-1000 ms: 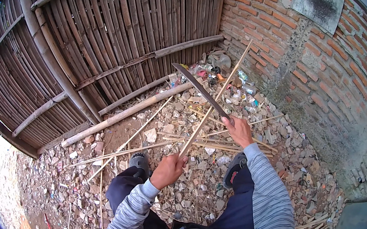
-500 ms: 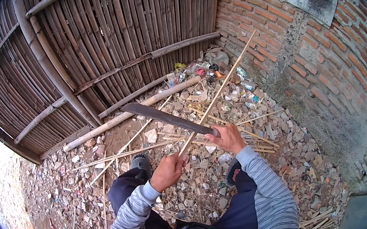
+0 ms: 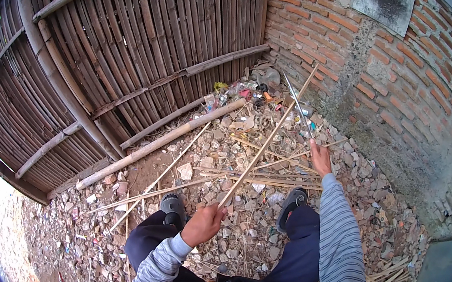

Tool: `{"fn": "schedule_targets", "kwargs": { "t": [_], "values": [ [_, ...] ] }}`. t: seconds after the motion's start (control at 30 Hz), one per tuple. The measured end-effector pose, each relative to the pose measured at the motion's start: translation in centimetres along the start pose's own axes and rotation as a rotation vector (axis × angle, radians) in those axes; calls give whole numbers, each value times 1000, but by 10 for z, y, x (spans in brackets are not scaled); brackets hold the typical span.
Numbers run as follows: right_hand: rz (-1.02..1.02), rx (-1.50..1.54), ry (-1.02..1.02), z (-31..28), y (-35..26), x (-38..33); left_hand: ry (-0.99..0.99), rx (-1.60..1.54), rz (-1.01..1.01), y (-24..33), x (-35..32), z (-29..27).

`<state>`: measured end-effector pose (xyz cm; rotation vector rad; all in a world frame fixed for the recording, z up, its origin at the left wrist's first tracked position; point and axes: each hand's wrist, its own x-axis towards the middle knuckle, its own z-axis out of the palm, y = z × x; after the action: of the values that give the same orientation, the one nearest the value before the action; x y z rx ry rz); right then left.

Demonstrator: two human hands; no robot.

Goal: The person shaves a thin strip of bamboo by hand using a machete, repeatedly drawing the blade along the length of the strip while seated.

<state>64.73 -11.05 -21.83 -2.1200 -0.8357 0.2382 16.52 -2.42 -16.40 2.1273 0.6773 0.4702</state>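
My left hand is closed round the near end of a long, pale bamboo strip, which slants up and away to the right. My right hand grips a machete by its handle, which the fingers mostly cover. The blade points away from me, seen nearly edge-on as a thin bright line. In the picture it runs close beside the strip's far part; whether the two touch I cannot tell.
More bamboo strips lie across the rubble ground around my shoes. A thick bamboo pole rests before the slatted bamboo wall. A brick wall closes the right side. Litter heaps in the corner.
My right hand has swung the machete right and away, so its blade no longer crosses the strip pointing left. The strip's far end has dropped a little; my left hand has shifted slightly nearer.
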Motion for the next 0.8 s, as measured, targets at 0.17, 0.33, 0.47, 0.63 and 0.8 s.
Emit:
{"fn": "schedule_targets", "kwargs": {
  "t": [0.17,0.33,0.47,0.63,0.8],
  "values": [
    [93,414,-177,15,-47,-19,-69,-33,-26,-9,-5,-8],
    [61,845,-215,26,-101,-36,-182,-138,79,-3,-11,-2],
    [75,893,-210,12,-144,-62,-336,-180,-149,16,-32,-25],
    [144,1156,-207,5,-168,-81,-543,-144,-351,55,-39,-67],
    [151,1333,-259,-3,-181,-88,-488,94,-352,101,-30,-105]
  ]
}}
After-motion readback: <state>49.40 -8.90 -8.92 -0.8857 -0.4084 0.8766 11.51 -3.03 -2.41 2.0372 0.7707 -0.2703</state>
